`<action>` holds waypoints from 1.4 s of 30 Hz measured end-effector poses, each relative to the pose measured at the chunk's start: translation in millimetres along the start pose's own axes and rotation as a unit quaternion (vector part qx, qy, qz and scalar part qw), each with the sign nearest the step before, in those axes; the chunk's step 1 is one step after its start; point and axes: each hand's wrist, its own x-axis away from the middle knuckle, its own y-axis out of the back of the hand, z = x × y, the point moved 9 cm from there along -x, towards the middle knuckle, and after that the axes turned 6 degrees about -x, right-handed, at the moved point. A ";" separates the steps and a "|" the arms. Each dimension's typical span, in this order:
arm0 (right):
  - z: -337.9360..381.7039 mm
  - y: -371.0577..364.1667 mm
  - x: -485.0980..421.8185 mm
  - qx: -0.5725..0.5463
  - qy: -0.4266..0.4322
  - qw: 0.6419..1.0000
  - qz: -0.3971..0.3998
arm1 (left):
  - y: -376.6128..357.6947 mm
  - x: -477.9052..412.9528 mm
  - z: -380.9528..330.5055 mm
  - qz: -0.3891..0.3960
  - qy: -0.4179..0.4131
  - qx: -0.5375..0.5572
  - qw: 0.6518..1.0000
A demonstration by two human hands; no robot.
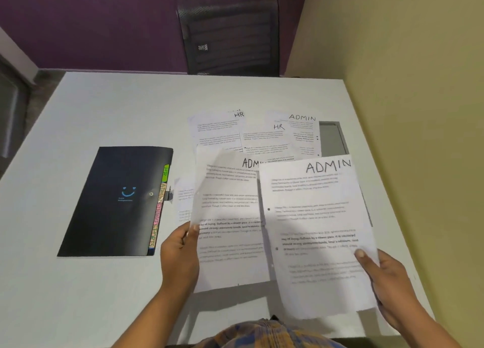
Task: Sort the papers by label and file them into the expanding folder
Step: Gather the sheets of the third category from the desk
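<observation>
My left hand (180,253) pinches the left edge of an ADMIN sheet (230,216) lifted off the table. My right hand (385,285) grips the lower right edge of another ADMIN sheet (317,232), which overlaps the first one's right side. Behind them on the table lie two HR sheets (217,130) (264,140) and a third ADMIN sheet (303,133). The black expanding folder (117,201) lies shut to the left, with coloured tabs (159,209) reading HR, ADMIN and others along its right edge.
The white table (78,295) meets a yellow wall on the right. A black chair (230,36) stands beyond the far edge. A grey recess (334,138) sits in the table behind the papers. Another sheet (184,203) peeks out beside the folder.
</observation>
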 end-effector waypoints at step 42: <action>55.4 -141.5 -12.6 0.237 0.149 0.949 0.149 | -39.9 -9.2 -60.7 0.050 -0.165 -0.142 0.975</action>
